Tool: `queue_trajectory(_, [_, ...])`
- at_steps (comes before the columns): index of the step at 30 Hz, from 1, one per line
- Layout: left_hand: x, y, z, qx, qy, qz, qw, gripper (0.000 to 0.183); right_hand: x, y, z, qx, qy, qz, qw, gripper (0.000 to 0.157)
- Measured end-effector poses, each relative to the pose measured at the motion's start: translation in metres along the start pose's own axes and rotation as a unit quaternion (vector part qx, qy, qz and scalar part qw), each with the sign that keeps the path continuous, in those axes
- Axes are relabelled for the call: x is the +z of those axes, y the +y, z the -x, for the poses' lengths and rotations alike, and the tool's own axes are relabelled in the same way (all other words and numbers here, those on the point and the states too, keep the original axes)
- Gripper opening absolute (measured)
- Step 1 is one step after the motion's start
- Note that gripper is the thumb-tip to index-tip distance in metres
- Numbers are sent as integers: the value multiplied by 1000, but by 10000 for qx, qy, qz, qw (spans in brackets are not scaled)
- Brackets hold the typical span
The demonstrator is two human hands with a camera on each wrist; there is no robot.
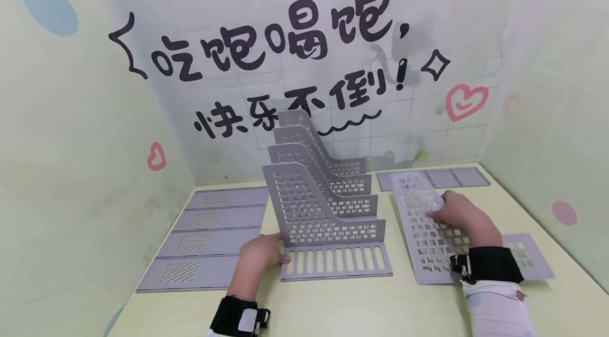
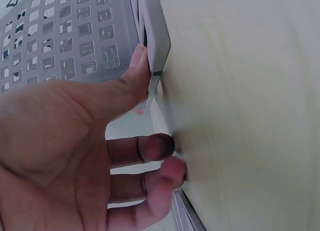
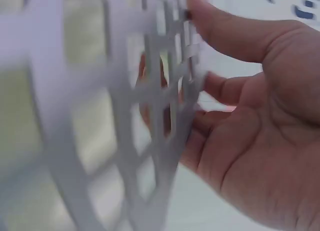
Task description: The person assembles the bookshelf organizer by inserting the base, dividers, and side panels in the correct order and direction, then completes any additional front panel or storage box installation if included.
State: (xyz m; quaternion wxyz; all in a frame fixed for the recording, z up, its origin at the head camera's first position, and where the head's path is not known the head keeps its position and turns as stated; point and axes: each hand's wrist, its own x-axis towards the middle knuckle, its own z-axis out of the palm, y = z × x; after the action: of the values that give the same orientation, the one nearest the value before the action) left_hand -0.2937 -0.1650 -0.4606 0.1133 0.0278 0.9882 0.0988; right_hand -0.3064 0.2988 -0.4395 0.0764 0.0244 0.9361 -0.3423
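Observation:
A pale purple file rack [image 1: 304, 235] with several upright perforated dividers stands mid-table, on a slotted base. My left hand [image 1: 260, 252] holds the front left corner of that base. In the left wrist view its thumb [image 2: 142, 66] presses the base edge, while the other fingers curl near the tabletop. Right of the rack, my right hand [image 1: 463, 215] holds a loose perforated divider panel [image 1: 407, 226] by its edge, thumb on one side and fingers on the other. It has a tall end and a low end; the right forearm hides part of it.
Flat purple panels [image 1: 216, 239] with slanted slots lie in a row on the left of the pale tabletop [image 1: 342, 308]. More flat panels [image 1: 466, 177] lie at the back right. Printed cloth walls [image 1: 333, 78] enclose the table behind and on both sides.

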Motion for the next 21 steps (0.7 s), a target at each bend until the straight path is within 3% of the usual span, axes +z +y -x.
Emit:
queue_trajectory(3, [0,0,0,-22,-24,236,9997,96,-13,-10,9,-561,369,-289,9973,37])
queue_trajectory(5, [0,0,0,-66,-78,445,9990,94,-21,-15,17,-994,528,-467,9925,31])
queue_trajectory(9, [-3,1,1,-165,-370,950,9947,53,-34,-25,36,-1766,645,-609,9803,29])
queue_trajectory(11, [-4,1,2,-179,-539,1159,9916,37,-40,-29,47,-1950,708,-525,9768,27])
queue_trajectory(15, [-7,1,5,-177,-873,1509,9845,26,-48,-35,65,-2224,834,-343,9708,18])
queue_trajectory(21, [-8,3,8,53,-1255,1541,9800,24,-50,-37,77,-2420,381,-572,9678,8])
